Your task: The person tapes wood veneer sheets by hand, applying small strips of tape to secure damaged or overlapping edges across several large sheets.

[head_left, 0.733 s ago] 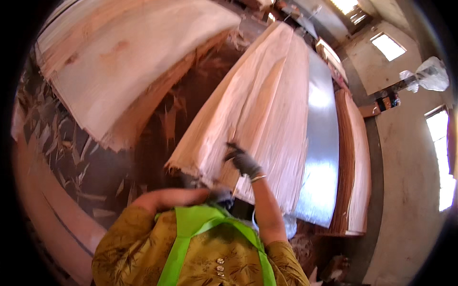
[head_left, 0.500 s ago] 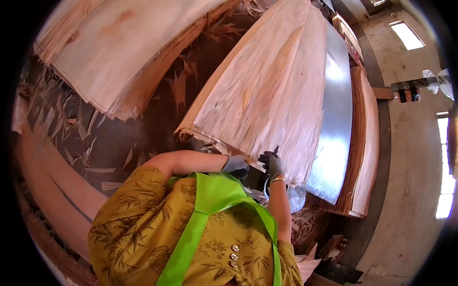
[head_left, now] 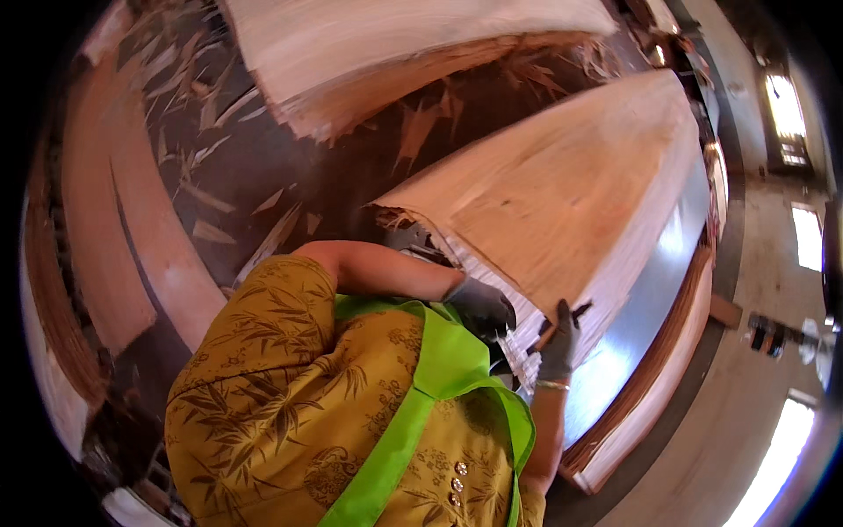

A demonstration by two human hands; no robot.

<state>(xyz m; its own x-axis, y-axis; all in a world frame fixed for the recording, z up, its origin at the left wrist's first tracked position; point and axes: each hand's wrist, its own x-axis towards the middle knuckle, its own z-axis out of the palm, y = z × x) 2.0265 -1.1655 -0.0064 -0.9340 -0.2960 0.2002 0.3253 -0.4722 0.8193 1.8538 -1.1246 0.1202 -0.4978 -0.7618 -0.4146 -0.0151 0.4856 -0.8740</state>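
A tall stack of pale wood veneer sheets [head_left: 562, 193] lies in front of me, its frayed near edge facing my chest. My left hand [head_left: 480, 307], in a dark grey glove, is curled around the near edge of the sheets. My right hand [head_left: 559, 341], also gloved and with a bangle at the wrist, pinches the top sheet's edge a little to the right, fingers pointing up. My yellow patterned shirt and green vest hide whatever lies below both hands.
A second veneer stack [head_left: 395, 53] lies at the top. Curved veneer strips [head_left: 132, 228] lie at the left, and wood splinters [head_left: 219, 149] litter the dark floor between. A shiny blue-grey board [head_left: 650, 307] and brown boards [head_left: 650, 386] lie under the stack at the right.
My right hand slid from the top of the sheet down to its near edge. My left hand came in beside it. My head leaned closer over the stack.
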